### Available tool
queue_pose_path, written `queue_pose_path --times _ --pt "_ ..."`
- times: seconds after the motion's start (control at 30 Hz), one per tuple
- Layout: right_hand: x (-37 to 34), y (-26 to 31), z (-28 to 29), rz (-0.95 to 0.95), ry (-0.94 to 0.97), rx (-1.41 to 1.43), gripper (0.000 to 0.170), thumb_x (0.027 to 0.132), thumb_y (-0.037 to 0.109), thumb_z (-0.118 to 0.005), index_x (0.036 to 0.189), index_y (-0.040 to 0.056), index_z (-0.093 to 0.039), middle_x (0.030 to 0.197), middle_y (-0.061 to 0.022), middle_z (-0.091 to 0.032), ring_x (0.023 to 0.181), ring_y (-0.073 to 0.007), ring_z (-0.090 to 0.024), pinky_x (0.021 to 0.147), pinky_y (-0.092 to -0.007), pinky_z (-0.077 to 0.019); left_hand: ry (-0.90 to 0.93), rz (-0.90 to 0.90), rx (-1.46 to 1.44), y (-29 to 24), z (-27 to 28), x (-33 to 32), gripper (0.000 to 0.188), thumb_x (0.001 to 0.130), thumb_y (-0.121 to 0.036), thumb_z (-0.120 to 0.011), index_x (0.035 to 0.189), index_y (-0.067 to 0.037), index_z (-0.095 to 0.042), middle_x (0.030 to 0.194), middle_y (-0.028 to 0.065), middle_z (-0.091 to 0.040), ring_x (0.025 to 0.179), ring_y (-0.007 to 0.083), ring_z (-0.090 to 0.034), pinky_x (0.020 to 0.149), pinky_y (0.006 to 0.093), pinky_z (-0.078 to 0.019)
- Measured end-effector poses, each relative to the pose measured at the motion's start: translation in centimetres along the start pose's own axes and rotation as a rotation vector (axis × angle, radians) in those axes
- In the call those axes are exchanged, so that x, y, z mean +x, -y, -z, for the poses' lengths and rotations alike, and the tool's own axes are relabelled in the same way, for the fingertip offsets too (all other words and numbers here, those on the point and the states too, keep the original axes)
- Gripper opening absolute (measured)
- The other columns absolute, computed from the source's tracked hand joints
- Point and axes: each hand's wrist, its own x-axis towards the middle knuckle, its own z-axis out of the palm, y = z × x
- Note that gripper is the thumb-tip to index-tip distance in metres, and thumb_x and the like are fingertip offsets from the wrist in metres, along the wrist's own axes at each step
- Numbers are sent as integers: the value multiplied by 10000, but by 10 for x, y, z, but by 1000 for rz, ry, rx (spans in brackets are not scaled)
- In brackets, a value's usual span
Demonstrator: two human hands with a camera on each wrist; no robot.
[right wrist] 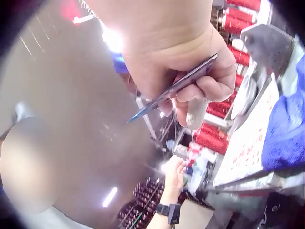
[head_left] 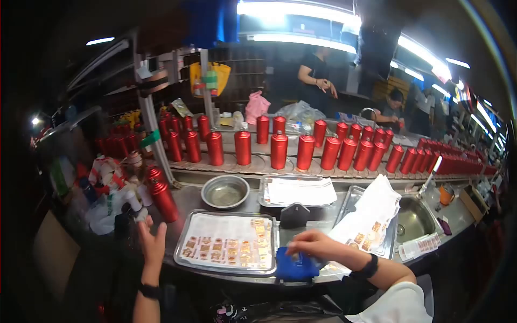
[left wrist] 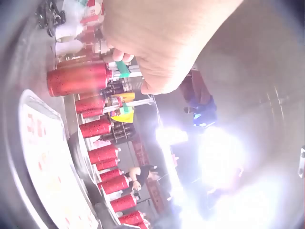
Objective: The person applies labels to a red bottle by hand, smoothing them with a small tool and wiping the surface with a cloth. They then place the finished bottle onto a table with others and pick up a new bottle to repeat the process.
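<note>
My left hand [head_left: 152,242] is raised to the left of a metal tray [head_left: 180,253], thumb spread from the fingers, holding nothing. Just beyond it a red bottle [head_left: 164,202] stands on the counter. In the tray lies a white sheet [head_left: 207,226] bearing rows of small gold and red decals. My right hand [head_left: 318,245] is above a folded blue cloth [head_left: 296,266] at the tray's right side. Between its curled fingers it pinches slim pointed tweezers [right wrist: 167,93], seen in the right wrist view. A pale finger cot [right wrist: 195,114] covers one fingertip.
A metal bowl [head_left: 225,192] and a tray of white sheets [head_left: 299,192] sit behind. A black block [head_left: 294,215] stands by the cloth. More decal sheets [head_left: 371,212] and a sink [head_left: 414,223] are at right. Red bottles [head_left: 278,151] line a conveyor [head_left: 253,169]; people are beyond.
</note>
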Motion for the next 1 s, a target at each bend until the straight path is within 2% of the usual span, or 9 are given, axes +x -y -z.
queue_pose_path --times 0.03,0.1,0.23,0.3,0.4,0.6,0.73,0.87,1.0 --pt "-12 -3 14 -78 -143 58 265 992 234 -606 1012 5 -738 862 -46 -722 709 -40 -582 611 -208 -465 13 -50 68 9 -17 24 602 815 -184 -760 1295 21 -459 1198 196 -522 1136 340 -513 1019 431 -395" --pt "-34 -26 46 -13 -280 161 256 983 213 -604 1000 -12 -724 833 -62 -721 604 -32 -543 520 -200 -419 -68 -150 118 13 -51 64 728 786 -264 -786 1356 13 -429 1261 237 -517 1213 402 -484 1068 462 -367" --pt "-78 -51 78 -89 -556 335 236 959 188 -611 921 -27 -702 743 -79 -689 469 -64 -501 443 -220 -380 -92 -43 407 56 -93 127 1000 713 -400 -828 1480 -26 -307 1478 281 -379 1368 491 -325 1141 539 -278" --pt "-92 -60 83 -88 -633 403 228 954 181 -613 901 -23 -701 731 -83 -688 449 -66 -484 435 -215 -363 -144 66 546 66 -106 145 1022 693 -414 -841 1484 -41 -312 1470 300 -378 1369 483 -330 1135 537 -287" --pt "-102 -72 85 -88 -704 436 213 949 172 -615 890 -10 -710 725 -86 -697 433 -50 -446 431 -192 -326 -114 22 442 74 -113 150 964 670 -385 -855 1438 -59 -373 1396 293 -450 1301 466 -424 1074 516 -373" --pt "-96 -78 74 -95 -722 470 188 943 147 -630 903 -21 -703 817 -92 -707 651 -93 -622 504 -212 -440 -207 23 412 97 -118 149 835 641 -296 -868 1311 -25 -450 1278 269 -534 1177 464 -506 1008 497 -420" --pt "-92 -76 71 -145 -655 458 202 948 152 -634 946 -39 -698 816 -75 -695 745 -123 -652 622 -250 -539 -208 -10 271 114 -115 145 796 643 -225 -870 1296 -13 -468 1270 236 -528 1190 422 -493 1034 477 -395" --pt "-93 -81 81 -142 -597 453 204 955 157 -620 951 -28 -706 821 -67 -697 763 -108 -641 692 -235 -520 -205 -73 224 89 -104 130 754 660 -198 -863 1275 1 -475 1251 223 -538 1168 411 -506 1026 457 -400" --pt "-88 -87 86 -150 -598 318 190 944 159 -641 961 -17 -710 829 -50 -700 765 -93 -635 705 -226 -504 -82 -33 130 -19 -80 93 707 685 -155 -854 1263 11 -483 1264 199 -542 1179 351 -531 1030 420 -407"
